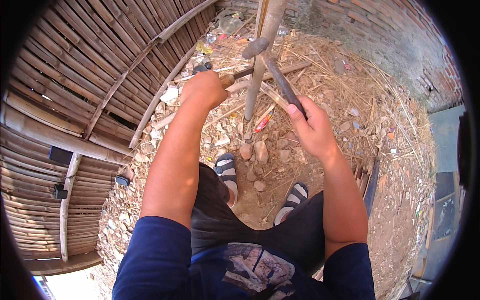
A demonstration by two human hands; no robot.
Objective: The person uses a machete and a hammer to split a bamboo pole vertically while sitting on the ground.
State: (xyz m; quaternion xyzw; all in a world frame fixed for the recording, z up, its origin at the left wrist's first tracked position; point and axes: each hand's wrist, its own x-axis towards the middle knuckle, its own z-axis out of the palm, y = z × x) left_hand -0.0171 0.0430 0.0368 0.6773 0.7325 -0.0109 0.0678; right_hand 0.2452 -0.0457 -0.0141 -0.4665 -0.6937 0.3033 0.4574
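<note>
My left hand (204, 90) is closed around the handle of a wooden-handled chisel (244, 73). Its dark blade points right and meets the side of an upright bamboo pole (256, 82); whether the tip is in the wood is unclear. Gripped in my right hand (314, 127) is a hammer (281, 80) with a dark shaft. The hammer's blunt head is raised and overlaps the pole in view, just above the blade; I cannot tell whether they touch. The pole's lower end stands on the rubble between my hands, beyond my sandalled feet.
A bamboo-slat wall (105, 65) rises on the left, and a worn brick wall (380, 35) closes the far right. Stones (261, 151), dry straw (340, 75) and litter cover the ground. A loose bamboo piece (287, 71) lies behind the pole. Bluish panels (446, 142) stand at the right.
</note>
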